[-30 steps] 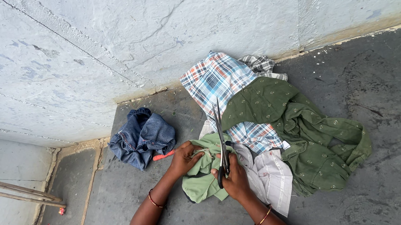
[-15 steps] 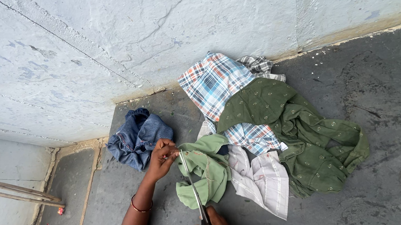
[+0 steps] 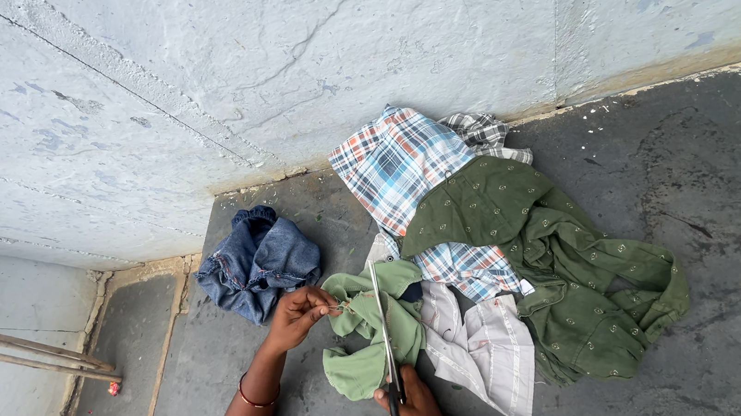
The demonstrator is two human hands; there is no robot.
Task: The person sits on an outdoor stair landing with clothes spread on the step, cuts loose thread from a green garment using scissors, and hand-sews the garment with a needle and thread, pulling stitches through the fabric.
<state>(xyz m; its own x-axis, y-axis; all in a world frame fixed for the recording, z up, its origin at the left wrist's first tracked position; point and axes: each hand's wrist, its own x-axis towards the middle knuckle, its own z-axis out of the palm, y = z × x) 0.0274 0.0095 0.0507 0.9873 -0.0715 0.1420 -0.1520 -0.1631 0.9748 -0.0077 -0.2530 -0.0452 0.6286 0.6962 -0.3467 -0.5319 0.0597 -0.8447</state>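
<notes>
My left hand (image 3: 297, 312) pinches the left edge of a light green cloth (image 3: 368, 331) that lies crumpled on the grey concrete floor (image 3: 722, 196). My right hand (image 3: 421, 410) grips the handles of a pair of scissors (image 3: 386, 346) near the bottom edge of the view. The long blades point away from me and lie across the light green cloth. A bangle circles my left wrist.
A pile of clothes lies to the right: a dark green shirt (image 3: 562, 260), a plaid shirt (image 3: 403, 162) and a pale striped shirt (image 3: 489, 348). Folded blue jeans (image 3: 256, 260) rest to the left. A whitewashed wall (image 3: 280, 69) rises behind. Pipes (image 3: 15, 351) run at far left.
My right hand pulled back toward me with the scissors, then moved forward so the blades lie over the green cloth. My left hand shifted left, then returned to the cloth's edge.
</notes>
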